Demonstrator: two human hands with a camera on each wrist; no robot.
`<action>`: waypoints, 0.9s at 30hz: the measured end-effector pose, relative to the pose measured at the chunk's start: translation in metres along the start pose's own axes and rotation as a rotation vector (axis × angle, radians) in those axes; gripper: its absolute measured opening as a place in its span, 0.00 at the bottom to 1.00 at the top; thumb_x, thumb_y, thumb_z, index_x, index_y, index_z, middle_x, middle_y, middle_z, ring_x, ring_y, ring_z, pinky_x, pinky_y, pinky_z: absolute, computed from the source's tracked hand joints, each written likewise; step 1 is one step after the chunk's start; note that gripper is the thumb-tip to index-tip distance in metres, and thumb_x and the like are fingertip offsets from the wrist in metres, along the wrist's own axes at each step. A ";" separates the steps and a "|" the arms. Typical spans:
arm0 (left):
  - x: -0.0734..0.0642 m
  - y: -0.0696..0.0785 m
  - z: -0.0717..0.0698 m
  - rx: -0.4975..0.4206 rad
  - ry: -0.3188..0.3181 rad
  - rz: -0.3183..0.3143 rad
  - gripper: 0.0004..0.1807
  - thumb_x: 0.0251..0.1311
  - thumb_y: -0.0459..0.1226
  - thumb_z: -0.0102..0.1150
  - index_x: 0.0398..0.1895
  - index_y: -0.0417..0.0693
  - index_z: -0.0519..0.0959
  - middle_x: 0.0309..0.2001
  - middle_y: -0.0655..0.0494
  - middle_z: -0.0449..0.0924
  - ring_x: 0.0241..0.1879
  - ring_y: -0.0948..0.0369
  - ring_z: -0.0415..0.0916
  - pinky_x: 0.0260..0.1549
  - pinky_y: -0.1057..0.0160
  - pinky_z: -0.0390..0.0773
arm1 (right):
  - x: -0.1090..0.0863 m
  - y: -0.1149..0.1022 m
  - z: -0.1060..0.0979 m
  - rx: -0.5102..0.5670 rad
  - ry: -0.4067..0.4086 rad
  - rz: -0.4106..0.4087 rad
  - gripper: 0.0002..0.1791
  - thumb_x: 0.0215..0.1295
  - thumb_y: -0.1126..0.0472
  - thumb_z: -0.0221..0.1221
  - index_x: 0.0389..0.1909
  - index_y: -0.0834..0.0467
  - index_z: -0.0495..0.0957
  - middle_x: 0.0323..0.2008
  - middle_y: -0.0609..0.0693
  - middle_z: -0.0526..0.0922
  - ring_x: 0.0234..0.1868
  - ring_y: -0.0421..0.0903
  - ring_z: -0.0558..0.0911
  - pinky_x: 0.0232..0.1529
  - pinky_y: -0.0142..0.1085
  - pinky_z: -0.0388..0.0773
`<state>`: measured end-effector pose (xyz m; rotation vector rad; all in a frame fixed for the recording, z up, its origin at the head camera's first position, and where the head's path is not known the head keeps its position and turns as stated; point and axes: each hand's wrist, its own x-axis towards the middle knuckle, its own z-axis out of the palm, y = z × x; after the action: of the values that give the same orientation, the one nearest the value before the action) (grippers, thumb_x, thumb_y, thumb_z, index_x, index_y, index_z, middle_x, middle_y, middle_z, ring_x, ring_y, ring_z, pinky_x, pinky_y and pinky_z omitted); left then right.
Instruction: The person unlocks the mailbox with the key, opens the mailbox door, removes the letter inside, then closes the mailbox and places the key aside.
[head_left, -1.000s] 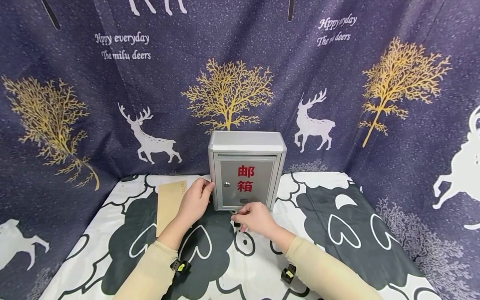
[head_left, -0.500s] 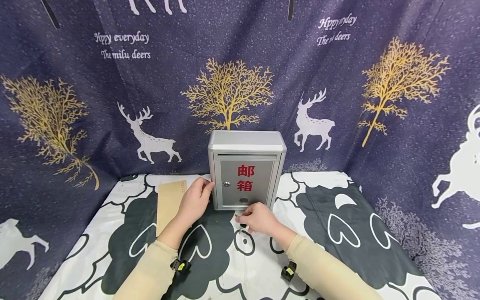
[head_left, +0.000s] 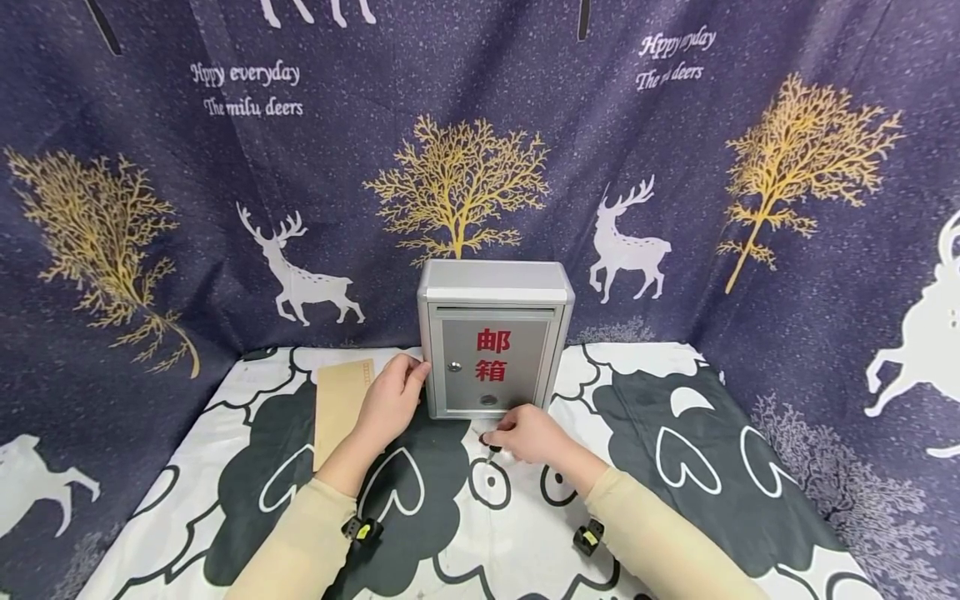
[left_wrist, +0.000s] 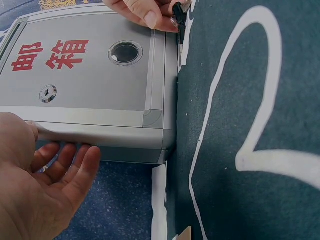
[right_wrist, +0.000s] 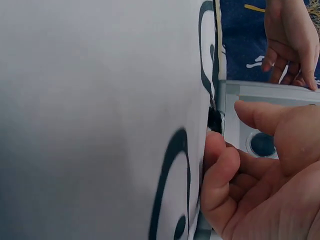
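A silver mailbox (head_left: 517, 350) with red characters stands upright on the cloth, its door shut and a round keyhole lock (left_wrist: 48, 93) on the front. My left hand (head_left: 390, 400) rests at its left side, thumb by the front edge and the relaxed fingers along the side wall. Low in front of the box, my right hand (head_left: 531, 435) holds small black-headed keys (left_wrist: 178, 15) at its fingertips, close over the cloth. One key's shaft extends from the bunch in the left wrist view. In the right wrist view the curled fingers (right_wrist: 222, 175) mostly hide the keys.
A brown envelope (head_left: 341, 404) lies on the patterned cloth (head_left: 675, 450) left of the mailbox, partly behind the left forearm. A dark blue curtain (head_left: 510, 83) with deer and gold trees hangs behind.
My right hand has shifted slightly right along the mailbox's base, and the keys have moved with it. The left hand and mailbox have stayed put.
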<state>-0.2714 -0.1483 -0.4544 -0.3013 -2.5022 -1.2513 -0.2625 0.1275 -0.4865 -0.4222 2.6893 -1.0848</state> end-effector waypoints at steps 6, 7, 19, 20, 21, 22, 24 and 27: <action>-0.001 0.001 -0.001 -0.015 -0.002 -0.001 0.15 0.89 0.47 0.54 0.47 0.46 0.80 0.38 0.52 0.79 0.32 0.59 0.80 0.38 0.53 0.79 | -0.006 0.012 -0.011 0.028 -0.010 0.013 0.13 0.73 0.50 0.73 0.36 0.56 0.90 0.20 0.46 0.84 0.20 0.40 0.79 0.24 0.35 0.74; 0.000 0.000 -0.001 -0.015 -0.004 -0.002 0.15 0.89 0.47 0.54 0.47 0.46 0.80 0.38 0.53 0.79 0.32 0.59 0.80 0.38 0.53 0.79 | -0.007 0.014 -0.013 0.034 -0.014 0.015 0.13 0.73 0.50 0.72 0.36 0.56 0.90 0.22 0.47 0.84 0.20 0.41 0.79 0.25 0.35 0.74; 0.001 -0.006 -0.008 -0.012 -0.108 -0.022 0.15 0.86 0.49 0.58 0.54 0.46 0.81 0.46 0.52 0.81 0.46 0.54 0.79 0.49 0.49 0.79 | -0.029 0.044 -0.056 0.016 0.007 0.061 0.17 0.77 0.49 0.69 0.47 0.60 0.91 0.27 0.49 0.87 0.28 0.46 0.85 0.30 0.38 0.78; 0.000 -0.006 -0.010 -0.012 -0.125 -0.024 0.16 0.86 0.49 0.58 0.55 0.45 0.81 0.48 0.51 0.81 0.48 0.53 0.80 0.52 0.48 0.80 | -0.030 0.049 -0.060 0.014 0.016 0.064 0.17 0.77 0.48 0.69 0.48 0.60 0.91 0.28 0.49 0.88 0.28 0.45 0.85 0.31 0.38 0.78; 0.000 -0.006 -0.012 -0.006 -0.140 -0.026 0.16 0.86 0.49 0.58 0.57 0.45 0.81 0.50 0.50 0.81 0.50 0.52 0.81 0.54 0.47 0.81 | -0.032 0.053 -0.064 0.007 0.028 0.063 0.18 0.77 0.48 0.69 0.49 0.60 0.91 0.29 0.48 0.88 0.29 0.45 0.86 0.32 0.39 0.79; -0.001 -0.006 -0.014 0.003 -0.154 -0.024 0.17 0.86 0.49 0.59 0.58 0.44 0.80 0.52 0.49 0.81 0.52 0.51 0.82 0.56 0.46 0.81 | -0.034 0.058 -0.068 0.000 0.041 0.063 0.19 0.77 0.48 0.70 0.50 0.61 0.91 0.30 0.48 0.89 0.29 0.45 0.86 0.33 0.39 0.79; -0.002 -0.006 -0.019 0.038 -0.172 -0.017 0.20 0.85 0.49 0.60 0.62 0.41 0.79 0.54 0.47 0.82 0.55 0.48 0.83 0.58 0.43 0.81 | -0.037 0.067 -0.077 -0.018 0.077 0.058 0.21 0.77 0.48 0.70 0.53 0.63 0.90 0.35 0.48 0.90 0.33 0.45 0.88 0.36 0.42 0.82; -0.006 -0.007 -0.027 0.113 -0.179 -0.008 0.26 0.83 0.51 0.62 0.67 0.39 0.77 0.58 0.43 0.82 0.57 0.44 0.84 0.59 0.40 0.81 | -0.044 0.078 -0.090 -0.102 0.149 0.044 0.24 0.78 0.47 0.70 0.56 0.66 0.88 0.42 0.51 0.92 0.40 0.49 0.90 0.44 0.48 0.86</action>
<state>-0.2626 -0.1740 -0.4464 -0.3917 -2.7155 -1.1245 -0.2625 0.2537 -0.4733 -0.3084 2.8792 -1.0077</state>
